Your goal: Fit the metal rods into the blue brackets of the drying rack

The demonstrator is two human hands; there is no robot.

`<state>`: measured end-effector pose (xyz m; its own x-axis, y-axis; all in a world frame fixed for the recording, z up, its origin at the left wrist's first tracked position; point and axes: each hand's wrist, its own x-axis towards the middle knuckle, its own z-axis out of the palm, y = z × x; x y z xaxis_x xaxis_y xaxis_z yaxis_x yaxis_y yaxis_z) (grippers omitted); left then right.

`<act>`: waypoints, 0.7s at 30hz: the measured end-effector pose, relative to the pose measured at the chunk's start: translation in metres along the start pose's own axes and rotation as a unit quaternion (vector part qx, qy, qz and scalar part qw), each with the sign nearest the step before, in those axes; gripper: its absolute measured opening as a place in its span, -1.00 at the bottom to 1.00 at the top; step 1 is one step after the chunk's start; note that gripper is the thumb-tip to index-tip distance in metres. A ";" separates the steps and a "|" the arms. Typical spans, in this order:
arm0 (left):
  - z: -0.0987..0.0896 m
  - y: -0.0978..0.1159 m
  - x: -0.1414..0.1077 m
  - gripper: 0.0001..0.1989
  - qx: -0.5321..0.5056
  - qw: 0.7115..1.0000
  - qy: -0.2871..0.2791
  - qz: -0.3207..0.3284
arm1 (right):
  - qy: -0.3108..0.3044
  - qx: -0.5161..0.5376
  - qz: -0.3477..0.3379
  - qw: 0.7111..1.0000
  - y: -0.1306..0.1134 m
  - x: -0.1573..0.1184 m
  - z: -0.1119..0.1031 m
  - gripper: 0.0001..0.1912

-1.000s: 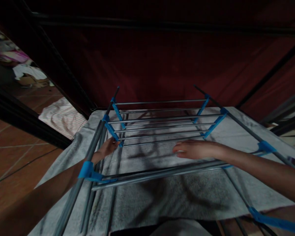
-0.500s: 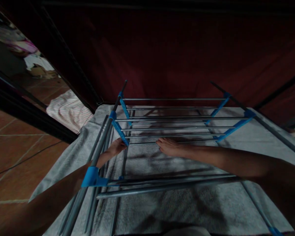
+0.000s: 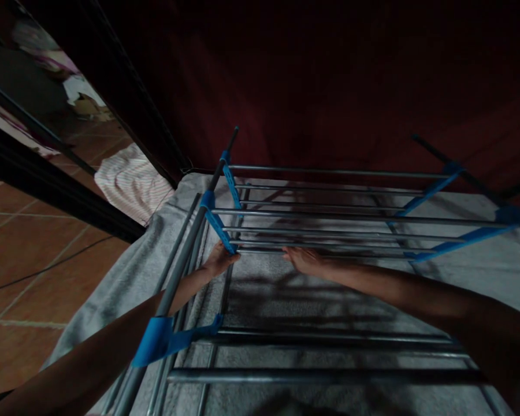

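Observation:
A rack of grey metal tubes with blue plastic brackets lies over a grey cloth. My left hand (image 3: 219, 259) is closed around the lower end of the left blue bracket (image 3: 220, 230), where a thin crossbar meets it. Farther right, my right hand (image 3: 302, 260) has its fingers wrapped on the lowest crossbar (image 3: 260, 251). Both arms reach over the nearer tubes (image 3: 329, 377). A larger blue connector (image 3: 153, 342) sits on the left side pole (image 3: 184, 260), close to my left forearm. Another blue bracket (image 3: 463, 238) joins the crossbars at the right.
Grey cloth (image 3: 268, 294) lies under the rack. Behind stands a dark red panel (image 3: 329, 86). To the left are a dark metal bar (image 3: 69, 179), a striped cloth (image 3: 132, 179), tiled floor (image 3: 39, 260) and a thin cable (image 3: 47, 271).
The view has shifted, and the rack's right side and near tubes appear closer. Both hands keep their places on the bracket and the lowest crossbar.

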<state>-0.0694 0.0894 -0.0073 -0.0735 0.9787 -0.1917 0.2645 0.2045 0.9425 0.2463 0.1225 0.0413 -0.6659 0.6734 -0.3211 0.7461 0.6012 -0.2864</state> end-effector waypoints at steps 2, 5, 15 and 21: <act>0.002 -0.001 -0.001 -0.57 -0.005 1.000 0.008 0.013 | -0.001 -0.009 -0.001 1.000 0.001 -0.001 0.003 -0.63; 0.004 -0.003 -0.002 -0.55 -0.004 0.999 0.014 0.029 | -0.003 -0.027 0.007 1.000 0.003 0.000 0.008 -0.61; 0.005 -0.008 -0.001 -0.60 0.026 0.998 0.017 0.060 | 0.002 -0.010 0.000 1.000 0.004 0.002 0.002 -0.60; 0.007 -0.002 -0.006 -0.65 0.031 0.997 0.012 0.067 | 0.002 -0.006 0.006 1.000 0.001 0.002 0.000 -0.62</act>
<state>-0.0631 0.0838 -0.0095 -0.0554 0.9968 -0.0580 0.3314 0.0731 0.9407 0.2461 0.1246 0.0402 -0.6575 0.6820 -0.3204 0.7535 0.5988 -0.2716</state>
